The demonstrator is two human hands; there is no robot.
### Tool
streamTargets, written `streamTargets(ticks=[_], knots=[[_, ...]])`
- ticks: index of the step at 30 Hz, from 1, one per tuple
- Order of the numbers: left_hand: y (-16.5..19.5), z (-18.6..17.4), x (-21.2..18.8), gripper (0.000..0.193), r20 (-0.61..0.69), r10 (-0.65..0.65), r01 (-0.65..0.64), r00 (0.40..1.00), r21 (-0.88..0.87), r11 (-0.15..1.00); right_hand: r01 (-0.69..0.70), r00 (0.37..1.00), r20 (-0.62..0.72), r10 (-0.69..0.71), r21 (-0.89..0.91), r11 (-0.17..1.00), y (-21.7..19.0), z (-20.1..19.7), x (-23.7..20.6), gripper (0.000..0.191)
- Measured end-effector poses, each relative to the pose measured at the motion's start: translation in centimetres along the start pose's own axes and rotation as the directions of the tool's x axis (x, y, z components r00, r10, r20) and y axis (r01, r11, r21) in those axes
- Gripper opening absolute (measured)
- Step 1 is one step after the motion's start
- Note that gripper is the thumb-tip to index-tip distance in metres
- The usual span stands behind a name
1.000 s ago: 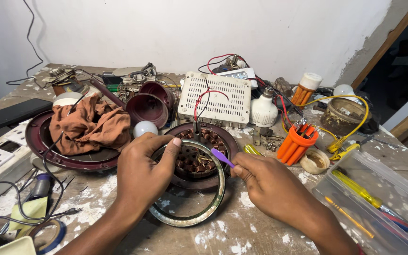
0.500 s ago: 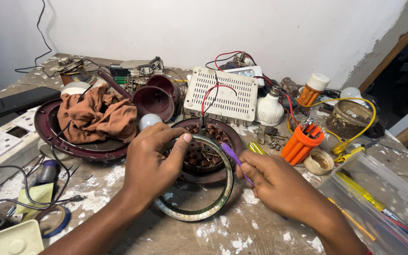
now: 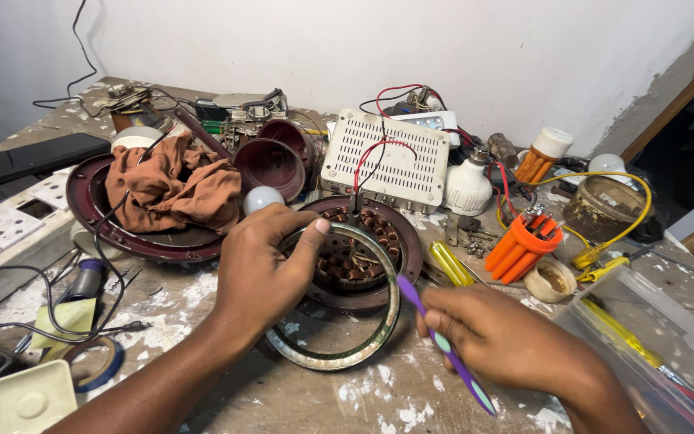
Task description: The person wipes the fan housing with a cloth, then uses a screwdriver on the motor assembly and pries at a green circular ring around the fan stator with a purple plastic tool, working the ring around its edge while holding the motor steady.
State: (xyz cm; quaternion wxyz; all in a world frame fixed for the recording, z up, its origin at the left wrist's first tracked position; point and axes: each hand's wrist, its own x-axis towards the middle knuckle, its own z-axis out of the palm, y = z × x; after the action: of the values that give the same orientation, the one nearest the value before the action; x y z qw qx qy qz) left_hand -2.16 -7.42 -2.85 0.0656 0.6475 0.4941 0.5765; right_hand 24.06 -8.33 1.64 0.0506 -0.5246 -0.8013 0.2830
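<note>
The left hand (image 3: 259, 269) grips a worn metal ring (image 3: 339, 309), thumb hooked over its far rim, holding it tilted against the maroon motor housing (image 3: 363, 249) with copper windings, near the middle of the counter (image 3: 379, 394). The right hand (image 3: 508, 337) has its fingers closed round a purple toothbrush (image 3: 443, 345), head aimed at the ring's right rim. Judging by this, the step in hand is brushing the ring clean, though the bristles seem just short of contact. The next move calls for a steady ring and short strokes along the rim.
</note>
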Motion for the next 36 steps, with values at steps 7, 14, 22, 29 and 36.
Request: streamTargets(ticks=[7, 14, 22, 29, 36], knots=[[0.3, -0.1, 0.0, 0.025, 0.01, 0.013, -0.013, 1.0, 0.001, 1.0, -0.175, 0.985, -0.013, 0.174, -0.08, 0.981, 0.8, -0.1, -0.1, 0.018], [-0.3, -0.4, 0.1, 0.027, 0.002, 0.083, -0.083, 0.997, 0.055, 0.995, 0.142, 0.988, -0.035, -0.152, -0.202, 0.969, 3.6, -0.5, 0.0, 0.02], [-0.1, -1.1, 0.9, 0.031, 0.089, -0.077, 0.076, 0.993, 0.009, 0.997, 0.05, 0.922, -0.369, -0.119, -0.193, 0.98, 0.7, -0.9, 0.1, 0.026], [-0.2, -1.5, 0.6, 0.035, 0.147, -0.045, 0.058, 0.988, -0.084, 0.995, 0.131, 0.814, -0.486, -0.32, -0.382, 0.915, -1.1, 0.4, 0.3, 0.021], [-0.5, -2.3, 0.6, 0.049, 0.271, 0.067, 0.001, 0.96, -0.243, 0.97, 0.146, 0.527, -0.613, -0.589, -0.617, 0.773, -2.4, 2.0, 0.9, 0.015]])
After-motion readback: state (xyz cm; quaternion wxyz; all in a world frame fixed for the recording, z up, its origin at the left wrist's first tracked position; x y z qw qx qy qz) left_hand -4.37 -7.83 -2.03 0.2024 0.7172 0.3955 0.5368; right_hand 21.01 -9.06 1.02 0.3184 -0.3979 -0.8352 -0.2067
